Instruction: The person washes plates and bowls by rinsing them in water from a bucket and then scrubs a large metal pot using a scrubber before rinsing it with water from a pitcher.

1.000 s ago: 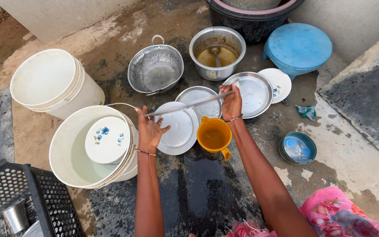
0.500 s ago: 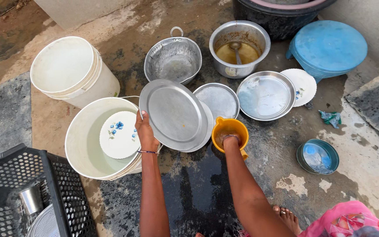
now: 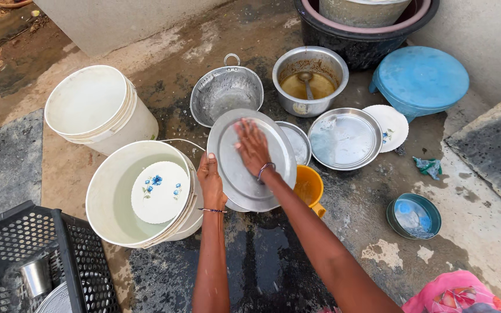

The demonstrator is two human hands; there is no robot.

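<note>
My left hand (image 3: 211, 182) grips the left rim of a large round steel plate (image 3: 233, 174), holding it tilted above the ground. My right hand (image 3: 253, 146) lies flat on the plate's face, fingers spread. Just right of the plate stands an orange plastic mug (image 3: 310, 186). Left of my left hand is a white bucket of water (image 3: 102, 200) with a white plate with blue flowers (image 3: 159, 192) lying in it.
A second white bucket (image 3: 97, 110), a steel colander bowl (image 3: 225, 93), a steel pot with a ladle in brown liquid (image 3: 309, 84), steel plates (image 3: 344, 139), a small white plate (image 3: 392, 126), a blue stool (image 3: 421, 78), a teal bowl (image 3: 414, 215), a black crate (image 3: 36, 261) and a dark tub (image 3: 366, 23) surround me on wet concrete.
The steel plate went from edge-on to face-up. My right hand left the orange mug and now rests flat on the plate's face.
</note>
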